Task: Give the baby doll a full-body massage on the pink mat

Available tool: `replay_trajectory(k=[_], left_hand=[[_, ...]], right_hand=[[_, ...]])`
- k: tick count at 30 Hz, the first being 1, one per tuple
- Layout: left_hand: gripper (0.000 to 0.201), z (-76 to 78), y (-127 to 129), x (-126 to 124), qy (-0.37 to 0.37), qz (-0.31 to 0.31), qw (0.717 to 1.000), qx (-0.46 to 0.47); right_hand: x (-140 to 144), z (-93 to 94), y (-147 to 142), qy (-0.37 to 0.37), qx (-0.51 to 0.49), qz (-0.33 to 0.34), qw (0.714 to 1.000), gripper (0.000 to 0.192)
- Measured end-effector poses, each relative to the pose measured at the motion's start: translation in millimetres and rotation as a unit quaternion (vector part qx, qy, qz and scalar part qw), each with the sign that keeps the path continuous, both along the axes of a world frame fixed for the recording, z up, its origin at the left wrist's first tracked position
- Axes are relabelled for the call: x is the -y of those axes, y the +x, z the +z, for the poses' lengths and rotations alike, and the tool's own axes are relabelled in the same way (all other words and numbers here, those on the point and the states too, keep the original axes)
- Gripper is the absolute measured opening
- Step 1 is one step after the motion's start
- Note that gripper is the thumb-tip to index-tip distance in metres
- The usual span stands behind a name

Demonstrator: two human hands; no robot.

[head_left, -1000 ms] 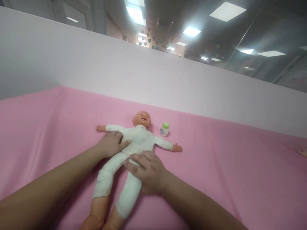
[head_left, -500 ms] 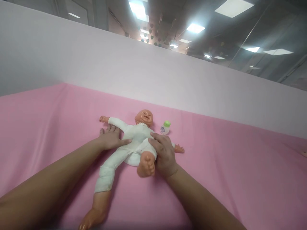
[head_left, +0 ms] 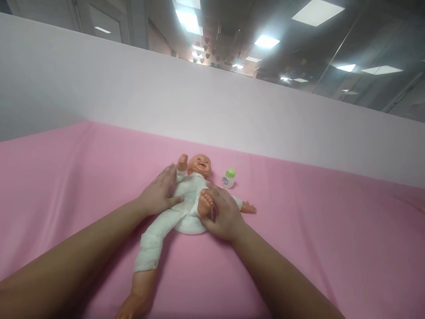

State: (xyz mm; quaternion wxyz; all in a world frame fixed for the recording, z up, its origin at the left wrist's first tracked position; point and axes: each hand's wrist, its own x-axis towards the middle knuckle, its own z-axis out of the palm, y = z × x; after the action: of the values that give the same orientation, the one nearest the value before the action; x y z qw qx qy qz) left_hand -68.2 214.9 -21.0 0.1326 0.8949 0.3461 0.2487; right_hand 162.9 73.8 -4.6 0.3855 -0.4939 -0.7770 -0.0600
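Observation:
A baby doll with a white cloth body lies on its back, head toward the wall. My right hand is curled round the doll's bent leg, and the bare foot shows between thumb and fingers. Against the doll's other side rests my left hand, its fingers stretched along the raised arm and its thumb on the belly. That arm's small hand points up beside the head. The other leg lies straight toward me. A small clear bottle with a green cap stands just beyond my right hand.
A pink sheet with a few folds covers the surface under the doll. Behind it rises a low white wall, topped by glass with ceiling lights and heart shapes showing in it.
The doll's arm by my left hand has swung from stretched out sideways to raised beside the head. Its leg in my right hand is folded closer to the belly.

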Motion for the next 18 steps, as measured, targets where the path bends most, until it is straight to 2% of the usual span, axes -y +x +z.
replay_trajectory(k=[3, 5, 9, 12, 15, 18], left_hand=[[0.086, 1.2, 5, 3, 0.044, -0.031, 0.996, -0.077], [0.079, 6.3, 8, 6, 0.062, -0.036, 0.991, -0.112], [0.077, 20.1, 13, 14, 0.067, -0.033, 0.984, -0.161], [0.081, 25.7, 15, 17, 0.075, -0.035, 0.979, -0.185], [0.084, 28.2, 17, 16, 0.080, -0.040, 0.979, -0.185], [0.085, 31.1, 21, 11, 0.082, -0.077, 0.983, -0.147]], right_hand=[[1, 3.7, -5, -0.020, 0.009, -0.016, 1.000, 0.045], [0, 5.2, -7, -0.030, 0.013, -0.025, 0.999, 0.043], [-3, 5.2, -5, -0.043, 0.002, -0.058, 0.997, 0.039], [-3, 1.2, -3, -0.013, -0.004, -0.096, 0.995, 0.039], [-3, -3.3, -1, 0.029, 0.001, -0.068, 0.997, 0.040], [-3, -3.8, -2, 0.053, 0.016, -0.032, 0.998, 0.041]])
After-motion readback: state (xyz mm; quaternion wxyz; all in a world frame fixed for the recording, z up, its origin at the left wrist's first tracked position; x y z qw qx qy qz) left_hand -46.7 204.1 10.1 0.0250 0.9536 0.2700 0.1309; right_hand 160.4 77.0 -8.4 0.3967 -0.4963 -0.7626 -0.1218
